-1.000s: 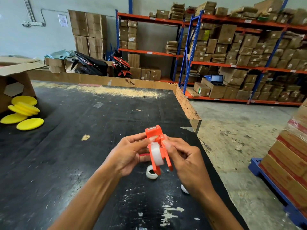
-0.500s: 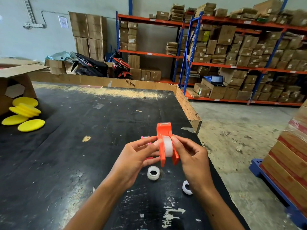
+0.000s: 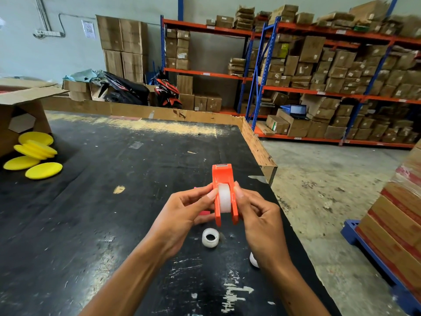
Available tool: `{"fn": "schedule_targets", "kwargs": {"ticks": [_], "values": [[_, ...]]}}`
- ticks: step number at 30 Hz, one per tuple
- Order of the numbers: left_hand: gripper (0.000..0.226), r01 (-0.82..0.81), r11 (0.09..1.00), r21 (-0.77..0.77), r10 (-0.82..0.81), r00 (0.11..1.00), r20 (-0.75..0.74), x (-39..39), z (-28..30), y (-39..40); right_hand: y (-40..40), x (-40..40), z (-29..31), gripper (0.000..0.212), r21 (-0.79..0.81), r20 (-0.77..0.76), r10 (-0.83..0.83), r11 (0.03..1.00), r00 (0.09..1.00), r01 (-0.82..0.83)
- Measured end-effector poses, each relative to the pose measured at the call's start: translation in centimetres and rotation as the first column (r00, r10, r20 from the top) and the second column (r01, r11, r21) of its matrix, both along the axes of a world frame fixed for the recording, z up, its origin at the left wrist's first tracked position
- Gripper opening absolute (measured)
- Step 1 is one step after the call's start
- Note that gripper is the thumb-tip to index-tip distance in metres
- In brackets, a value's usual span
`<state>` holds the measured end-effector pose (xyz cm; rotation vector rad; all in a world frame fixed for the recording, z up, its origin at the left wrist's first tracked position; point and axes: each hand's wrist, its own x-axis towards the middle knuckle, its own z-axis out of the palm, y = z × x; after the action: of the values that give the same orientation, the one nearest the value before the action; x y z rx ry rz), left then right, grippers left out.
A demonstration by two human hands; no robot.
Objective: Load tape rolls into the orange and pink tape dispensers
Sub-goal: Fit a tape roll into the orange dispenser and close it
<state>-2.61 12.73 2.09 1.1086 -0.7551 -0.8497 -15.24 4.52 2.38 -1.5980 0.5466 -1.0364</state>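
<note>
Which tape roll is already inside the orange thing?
The tape roll sitting between the orange tape dispenser's sides. The other two rolls lie loose on the table.

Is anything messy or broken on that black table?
Yes. The table top is scuffed with white scratches, and its cardboard edging looks chipped near the far right corner. The yellow discs lie in a loose, toppled heap beside the open box.

Even, diffuse indoor light fills the scene, fairly bright, with only soft shadows. The scuffed black tabletop [image 3: 95,201] shows a dull sheen toward 7 o'clock. Wide-angle distortion bows the orange-and-blue steel shelving [image 3: 319,92] at 2 o'clock. Edges at 3 to 5 o'clock smear; the centre stays sharp.
</note>
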Motion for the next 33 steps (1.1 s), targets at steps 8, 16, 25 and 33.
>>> {"fn": "schedule_targets", "kwargs": {"ticks": [8,16,25,33], "values": [[0.038,0.019,1.0,-0.005,-0.019,0.999,0.047,0.0,0.1,-0.1,0.6,0.2,-0.3,0.018,0.008,0.063,-0.023,1.0,0.998,0.023],[0.037,0.012,1.0,0.014,-0.012,1.0,0.007,0.6,-1.0,-0.1,-1.5,-0.6,1.1,0.024,-0.094,-0.158,0.087,0.99,0.984,-0.103],[0.039,-0.145,0.989,-0.023,0.146,0.983,0.108,-0.1,-1.4,-0.2,-2.5,0.4,2.4,0.01,-0.231,-0.368,0.024,0.966,0.929,-0.117],[0.043,0.012,1.0,0.015,-0.014,0.985,0.172,0.2,-1.9,0.6,-3.0,0.9,2.6,0.01,-0.105,-0.397,0.082,0.985,0.914,-0.134]]}}
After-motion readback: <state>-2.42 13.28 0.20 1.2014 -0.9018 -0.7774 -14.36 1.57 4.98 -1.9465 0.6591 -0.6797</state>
